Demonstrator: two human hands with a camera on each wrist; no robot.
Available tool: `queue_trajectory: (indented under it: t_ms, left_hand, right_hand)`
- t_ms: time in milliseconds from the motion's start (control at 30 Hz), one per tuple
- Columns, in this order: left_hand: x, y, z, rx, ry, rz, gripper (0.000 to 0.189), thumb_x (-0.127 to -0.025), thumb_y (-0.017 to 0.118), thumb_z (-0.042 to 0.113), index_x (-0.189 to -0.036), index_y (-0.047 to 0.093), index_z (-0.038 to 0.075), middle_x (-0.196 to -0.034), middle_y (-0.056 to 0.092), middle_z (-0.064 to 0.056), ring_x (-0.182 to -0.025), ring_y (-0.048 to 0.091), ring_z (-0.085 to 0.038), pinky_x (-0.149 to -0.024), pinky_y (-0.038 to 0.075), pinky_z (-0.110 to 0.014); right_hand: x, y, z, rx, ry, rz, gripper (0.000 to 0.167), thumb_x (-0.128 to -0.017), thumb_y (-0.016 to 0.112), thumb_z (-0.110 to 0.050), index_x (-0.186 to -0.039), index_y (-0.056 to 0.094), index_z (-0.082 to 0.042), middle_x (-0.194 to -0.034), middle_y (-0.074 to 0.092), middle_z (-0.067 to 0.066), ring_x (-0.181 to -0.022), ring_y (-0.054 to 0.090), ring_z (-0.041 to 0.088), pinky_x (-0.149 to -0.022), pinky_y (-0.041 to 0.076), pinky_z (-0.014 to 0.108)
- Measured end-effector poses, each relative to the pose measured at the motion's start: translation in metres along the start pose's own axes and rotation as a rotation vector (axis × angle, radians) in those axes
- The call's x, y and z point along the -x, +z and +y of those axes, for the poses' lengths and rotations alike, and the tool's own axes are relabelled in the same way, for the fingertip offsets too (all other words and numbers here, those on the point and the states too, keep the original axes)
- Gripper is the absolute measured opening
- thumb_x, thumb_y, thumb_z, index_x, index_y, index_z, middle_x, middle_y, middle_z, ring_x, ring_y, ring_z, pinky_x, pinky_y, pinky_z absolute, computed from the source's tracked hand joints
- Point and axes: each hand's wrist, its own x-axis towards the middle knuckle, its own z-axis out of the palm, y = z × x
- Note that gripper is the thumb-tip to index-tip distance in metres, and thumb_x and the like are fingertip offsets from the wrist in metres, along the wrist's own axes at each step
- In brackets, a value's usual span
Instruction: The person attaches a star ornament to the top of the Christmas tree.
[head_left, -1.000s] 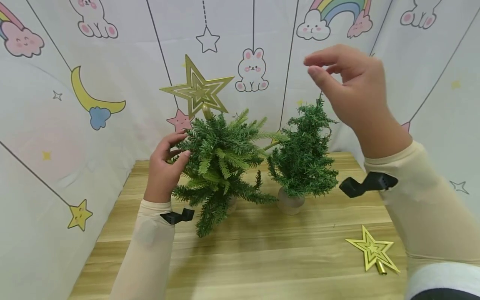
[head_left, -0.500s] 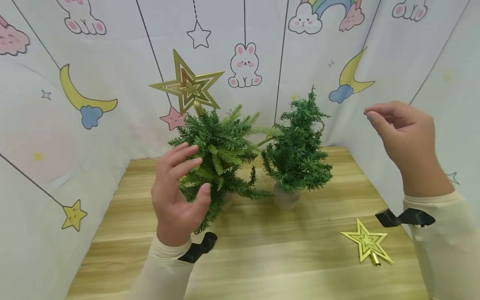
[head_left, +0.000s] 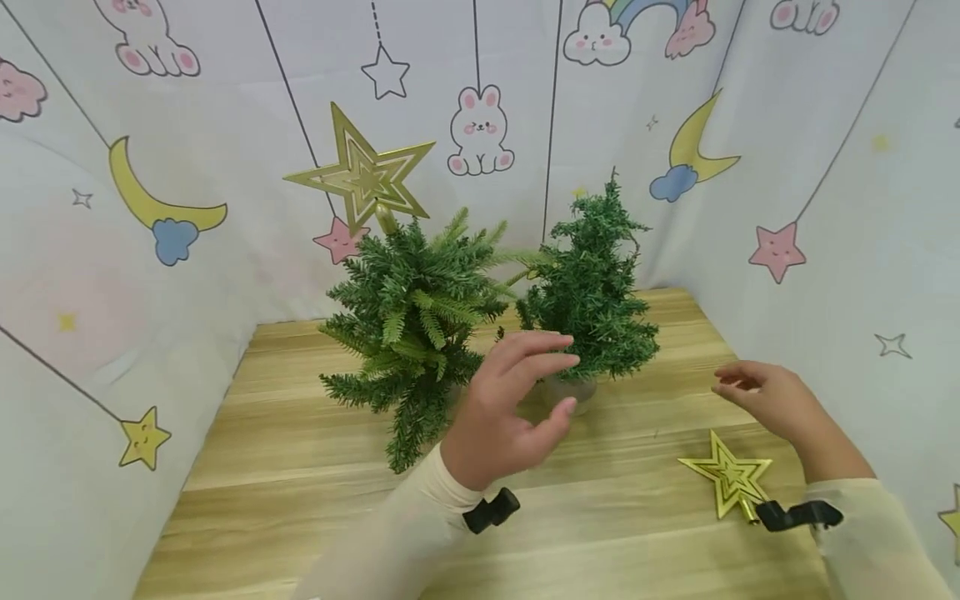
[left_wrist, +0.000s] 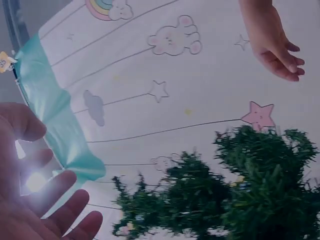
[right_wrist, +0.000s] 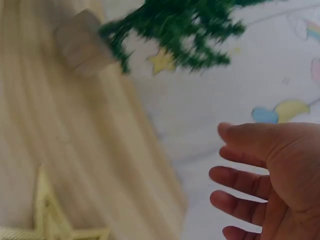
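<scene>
My left hand [head_left: 513,412] hovers in front of the smaller Christmas tree [head_left: 592,292], fingers spread and holding nothing. Part of that tree's round base [head_left: 581,393] is hidden behind the hand. On the right, my right hand [head_left: 772,404] hangs in the air just beyond a gold star topper [head_left: 729,475] that lies on the table; its fingers are loosely bent around nothing. The fuller Christmas tree [head_left: 420,308] stands at left with another gold star topper [head_left: 367,179] tilted on its top. In the right wrist view the right hand [right_wrist: 280,185] has relaxed, separated fingers.
The wood-grain table [head_left: 315,492] carries both trees towards its back edge. White cloth [head_left: 225,83] printed with rabbits, moons and stars surrounds it at the back and sides. Branches of the two trees meet in the middle.
My left hand has left the fuller tree's branches and moved right, in front of the smaller tree. My right hand has come down from above the smaller tree towards the lying star topper.
</scene>
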Motion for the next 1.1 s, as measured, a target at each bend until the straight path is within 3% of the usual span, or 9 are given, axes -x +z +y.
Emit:
queue_trajectory:
  t_ms: [167,333,467,567,833,967,1033,1100]
  left_hand:
    - [0.004,0.031,-0.026,-0.009,-0.282,-0.079,0.043,-0.090,0.075,0.011,-0.131,0.065,0.004,-0.142,0.059,-0.014,-0.136,0.052,-0.025,-0.112,0.043,-0.044]
    - [0.000,0.050,-0.045,0.036,-0.615,-0.067,0.054,-0.095,0.073,0.019,-0.147,0.057,0.013,-0.162,0.040,-0.008,-0.150,0.035,-0.025,-0.114,0.038,-0.058]
    - [-0.008,0.056,-0.058,0.069,-0.765,-0.066,0.066,-0.095,0.073,0.025,-0.156,0.047,0.024,-0.168,0.029,0.004,-0.152,0.031,-0.024,-0.114,0.037,-0.059]
    - [-0.013,0.059,-0.066,0.046,-0.798,-0.094,0.070,-0.096,0.073,0.029,-0.159,0.043,0.025,-0.168,0.030,0.006,-0.152,0.032,-0.024,-0.115,0.037,-0.056]
    - [-0.014,0.074,-0.076,-0.065,-0.778,-0.174,0.073,-0.096,0.073,0.034,-0.161,0.040,0.021,-0.162,0.042,-0.001,-0.150,0.036,-0.025,-0.120,0.027,-0.056]
    - [-0.010,0.078,-0.080,-0.101,-0.783,-0.176,0.074,-0.096,0.074,0.034,-0.161,0.040,0.023,-0.159,0.046,-0.002,-0.149,0.037,-0.026,-0.119,0.026,-0.055]
    - [-0.008,0.078,-0.081,-0.113,-0.783,-0.177,0.074,-0.095,0.075,0.034,-0.160,0.040,0.023,-0.158,0.048,-0.003,-0.148,0.038,-0.026,-0.119,0.026,-0.055]
    - [-0.006,0.079,-0.081,-0.121,-0.776,-0.178,0.075,-0.095,0.075,0.034,-0.160,0.040,0.023,-0.157,0.049,-0.004,-0.147,0.039,-0.027,-0.118,0.027,-0.055]
  right_hand:
    - [0.017,0.025,0.040,-0.003,0.074,-0.138,0.060,-0.099,0.072,-0.036,-0.136,0.059,0.008,-0.129,0.062,0.032,-0.112,0.059,0.049,-0.085,0.052,0.059]
    - [0.028,0.037,0.072,-0.024,0.131,-0.225,0.074,-0.094,0.077,-0.040,-0.141,0.051,0.011,-0.137,0.051,0.039,-0.119,0.051,0.061,-0.088,0.049,0.066]
    - [0.030,0.044,0.088,-0.001,0.134,-0.281,0.087,-0.088,0.082,-0.045,-0.144,0.048,0.011,-0.140,0.047,0.042,-0.124,0.046,0.065,-0.092,0.046,0.070]
    - [0.030,0.046,0.094,0.041,0.108,-0.295,0.093,-0.081,0.087,-0.049,-0.143,0.050,0.011,-0.139,0.048,0.045,-0.124,0.045,0.067,-0.094,0.044,0.072]
    - [0.033,0.047,0.095,0.063,0.125,-0.335,0.093,-0.072,0.092,-0.051,-0.135,0.055,0.006,-0.129,0.053,0.045,-0.119,0.050,0.065,-0.093,0.044,0.072]
    - [0.034,0.051,0.092,-0.003,0.122,-0.339,0.083,-0.073,0.095,-0.040,-0.130,0.054,0.006,-0.102,0.059,0.028,-0.092,0.060,0.042,-0.079,0.050,0.051]
    - [0.036,0.053,0.089,-0.041,0.126,-0.333,0.078,-0.073,0.095,-0.034,-0.127,0.054,0.004,-0.091,0.053,0.014,-0.081,0.053,0.029,-0.069,0.045,0.041]
    - [0.038,0.054,0.088,-0.058,0.136,-0.330,0.073,-0.074,0.095,-0.031,-0.124,0.054,0.003,-0.086,0.047,0.008,-0.076,0.047,0.022,-0.065,0.038,0.036]
